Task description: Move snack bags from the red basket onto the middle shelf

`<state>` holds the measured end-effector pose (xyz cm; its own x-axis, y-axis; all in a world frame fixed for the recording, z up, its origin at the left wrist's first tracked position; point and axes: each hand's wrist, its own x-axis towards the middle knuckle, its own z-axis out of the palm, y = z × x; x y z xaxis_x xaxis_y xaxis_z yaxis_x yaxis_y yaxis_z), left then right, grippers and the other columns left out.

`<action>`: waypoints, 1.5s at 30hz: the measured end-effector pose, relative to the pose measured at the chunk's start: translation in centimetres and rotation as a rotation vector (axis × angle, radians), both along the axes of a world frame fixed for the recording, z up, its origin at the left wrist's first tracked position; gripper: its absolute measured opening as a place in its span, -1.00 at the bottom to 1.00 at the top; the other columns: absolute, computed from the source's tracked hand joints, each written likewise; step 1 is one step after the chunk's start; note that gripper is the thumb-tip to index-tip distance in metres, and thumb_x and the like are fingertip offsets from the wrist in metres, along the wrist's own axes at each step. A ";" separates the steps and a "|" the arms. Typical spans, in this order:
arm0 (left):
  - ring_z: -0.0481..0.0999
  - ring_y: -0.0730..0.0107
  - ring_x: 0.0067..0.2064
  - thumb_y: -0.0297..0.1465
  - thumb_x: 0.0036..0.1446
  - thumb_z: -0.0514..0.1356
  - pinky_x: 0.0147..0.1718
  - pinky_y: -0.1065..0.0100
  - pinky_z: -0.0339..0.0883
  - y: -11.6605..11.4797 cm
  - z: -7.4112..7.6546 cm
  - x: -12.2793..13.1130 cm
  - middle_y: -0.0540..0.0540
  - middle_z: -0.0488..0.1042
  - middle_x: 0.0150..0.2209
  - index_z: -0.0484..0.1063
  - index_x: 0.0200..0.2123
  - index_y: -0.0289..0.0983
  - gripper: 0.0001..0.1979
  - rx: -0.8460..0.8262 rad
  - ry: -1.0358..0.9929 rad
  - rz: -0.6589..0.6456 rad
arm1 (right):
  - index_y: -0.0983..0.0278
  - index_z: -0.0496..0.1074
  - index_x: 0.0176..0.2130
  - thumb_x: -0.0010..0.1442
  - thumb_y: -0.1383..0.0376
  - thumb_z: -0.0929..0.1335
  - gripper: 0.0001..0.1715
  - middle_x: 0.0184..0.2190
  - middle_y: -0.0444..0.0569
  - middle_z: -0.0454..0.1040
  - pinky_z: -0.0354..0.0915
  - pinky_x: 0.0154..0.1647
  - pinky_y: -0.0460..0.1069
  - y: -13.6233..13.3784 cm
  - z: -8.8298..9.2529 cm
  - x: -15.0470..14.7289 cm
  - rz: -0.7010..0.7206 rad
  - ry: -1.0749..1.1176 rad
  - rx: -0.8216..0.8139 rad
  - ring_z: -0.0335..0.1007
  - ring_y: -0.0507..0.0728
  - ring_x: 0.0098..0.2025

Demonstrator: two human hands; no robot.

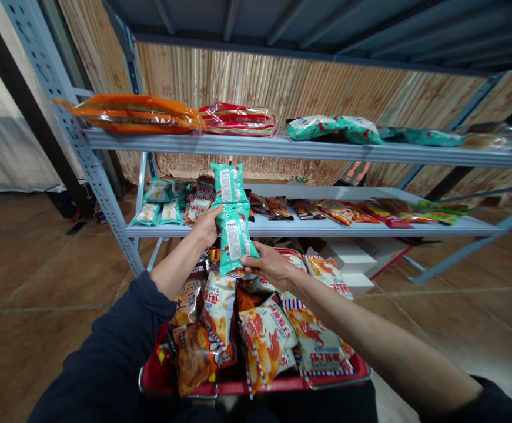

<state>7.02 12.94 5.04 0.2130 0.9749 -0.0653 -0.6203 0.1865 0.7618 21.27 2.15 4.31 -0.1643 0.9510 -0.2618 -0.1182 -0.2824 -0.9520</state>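
My left hand (206, 227) and my right hand (270, 264) both grip a strip of teal snack packets (233, 217), held upright over a red basket (256, 383). The left hand pinches the strip at its middle from the left; the right hand holds its lower edge. The basket is piled with several snack bags, orange, white and striped. Behind the strip is the middle shelf (326, 227) of a grey metal rack.
Small teal packets (161, 201) lie at the middle shelf's left end, with dark and red packets (352, 210) along it. The upper shelf (282, 147) carries orange, red and teal bags. White boxes (348, 258) sit on the tiled floor under the rack.
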 end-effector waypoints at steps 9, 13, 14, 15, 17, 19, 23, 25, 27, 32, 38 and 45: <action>0.47 0.44 -0.47 -0.44 0.00 0.20 -0.29 0.34 0.35 0.2 -0.8 0.4 -0.05 0.51 -0.48 0.42 -0.41 -0.31 -0.94 -0.027 -0.039 0.022 | 0.32 0.35 -0.29 -0.17 0.43 0.45 -0.63 -0.50 -0.17 0.43 0.26 -0.54 -0.19 -0.5 0.1 -0.1 0.004 -0.037 0.010 0.30 -0.09 -0.54; 0.48 0.40 -0.46 -0.42 0.03 0.18 -0.28 0.30 0.35 0.3 -1.1 0.4 -0.07 0.52 -0.48 0.42 -0.41 -0.31 -0.92 -0.022 -0.046 0.045 | 0.30 0.32 -0.24 -0.16 0.38 0.45 -0.57 -0.49 -0.17 0.43 0.28 -0.50 -0.15 -0.6 0.3 -0.2 0.006 -0.099 0.076 0.31 -0.07 -0.53; 0.48 0.40 -0.46 -0.41 0.04 0.17 -0.27 0.29 0.35 0.3 -1.1 0.3 -0.07 0.52 -0.47 0.42 -0.40 -0.32 -0.92 -0.018 -0.048 0.044 | 0.29 0.30 -0.21 -0.16 0.37 0.45 -0.54 -0.48 -0.17 0.42 0.29 -0.49 -0.14 -0.7 0.3 -0.3 -0.004 -0.115 0.102 0.31 -0.06 -0.52; 0.48 0.39 -0.45 -0.41 0.04 0.16 -0.26 0.28 0.35 0.3 -1.1 0.3 -0.08 0.52 -0.47 0.42 -0.39 -0.32 -0.91 -0.017 -0.051 0.047 | 0.28 0.28 -0.19 -0.16 0.36 0.45 -0.51 -0.46 -0.18 0.42 0.29 -0.49 -0.12 -0.7 0.3 -0.4 -0.021 -0.129 0.131 0.32 -0.05 -0.51; 0.49 0.40 -0.43 -0.43 0.06 0.15 -0.24 0.27 0.35 0.4 -1.1 0.2 -0.08 0.52 -0.46 0.41 -0.37 -0.32 -0.92 -0.021 -0.058 0.067 | 0.25 0.23 -0.15 -0.17 0.34 0.45 -0.44 -0.40 -0.17 0.41 0.31 -0.47 -0.10 -0.8 0.1 -0.5 -0.073 -0.156 0.186 0.33 -0.04 -0.49; 0.49 0.40 -0.42 -0.44 0.06 0.15 -0.21 0.26 0.35 0.6 -1.2 0.2 -0.07 0.52 -0.45 0.40 -0.35 -0.31 -0.93 -0.032 -0.070 0.088 | 0.22 0.18 -0.14 -0.17 0.31 0.45 -0.40 -0.36 -0.17 0.40 0.33 -0.45 -0.08 -0.8 -0.1 -0.6 -0.120 -0.188 0.236 0.35 -0.02 -0.48; 0.50 0.38 -0.38 -0.42 0.05 0.17 -0.18 0.22 0.34 1.0 -1.7 0.3 -0.06 0.52 -0.42 0.39 -0.33 -0.30 -0.91 -0.050 -0.105 0.118 | 0.17 0.07 -0.14 -0.17 0.27 0.43 -0.36 -0.39 -0.23 0.37 0.34 -0.48 -0.06 -0.9 -0.4 -0.6 -0.167 -0.222 0.316 0.35 -0.02 -0.53; 0.50 0.37 -0.37 -0.42 0.05 0.17 -0.18 0.20 0.34 1.2 -1.9 0.4 -0.06 0.52 -0.41 0.38 -0.33 -0.30 -0.91 -0.049 -0.121 0.134 | 0.17 0.07 -0.18 -0.17 0.26 0.43 -0.40 -0.41 -0.24 0.34 0.34 -0.49 -0.06 -0.9 -0.5 -0.4 -0.169 -0.221 0.336 0.34 -0.03 -0.56; 0.51 0.37 -0.36 -0.42 0.04 0.18 -0.18 0.19 0.34 1.3 -2.0 0.5 -0.06 0.52 -0.40 0.37 -0.34 -0.30 -0.91 -0.046 -0.137 0.135 | 0.19 0.08 -0.24 -0.16 0.24 0.43 -0.46 -0.41 -0.24 0.33 0.34 -0.48 -0.06 -0.9 -0.4 -0.3 -0.176 -0.228 0.343 0.34 -0.03 -0.56; 0.51 0.38 -0.35 -0.39 0.01 0.21 -0.18 0.20 0.35 1.5 -2.1 0.7 -0.06 0.51 -0.40 0.36 -0.36 -0.29 -0.88 -0.043 -0.159 0.140 | 0.19 0.10 -0.25 -0.17 0.23 0.43 -0.48 -0.45 -0.26 0.32 0.34 -0.46 -0.06 -1.0 -0.3 -0.1 -0.207 -0.208 0.341 0.36 -0.03 -0.54; 0.50 0.40 -0.35 -0.40 0.05 0.18 -0.19 0.22 0.35 1.3 -2.0 0.8 -0.05 0.51 -0.42 0.36 -0.36 -0.29 -0.91 -0.061 -0.162 0.171 | 0.19 0.10 -0.26 -0.13 0.25 0.41 -0.51 -0.50 -0.27 0.35 0.35 -0.44 -0.06 -1.0 -0.5 0.1 -0.180 -0.176 0.330 0.39 -0.01 -0.53; 0.49 0.46 -0.39 -0.44 0.04 0.18 -0.20 0.28 0.35 1.3 -2.1 0.8 -0.02 0.50 -0.43 0.35 -0.34 -0.29 -0.92 -0.041 -0.159 0.184 | 0.20 0.10 -0.25 -0.09 0.24 0.38 -0.56 -0.47 -0.24 0.36 0.34 -0.44 -0.06 -0.8 -1.1 0.3 -0.168 -0.228 0.341 0.41 0.02 -0.48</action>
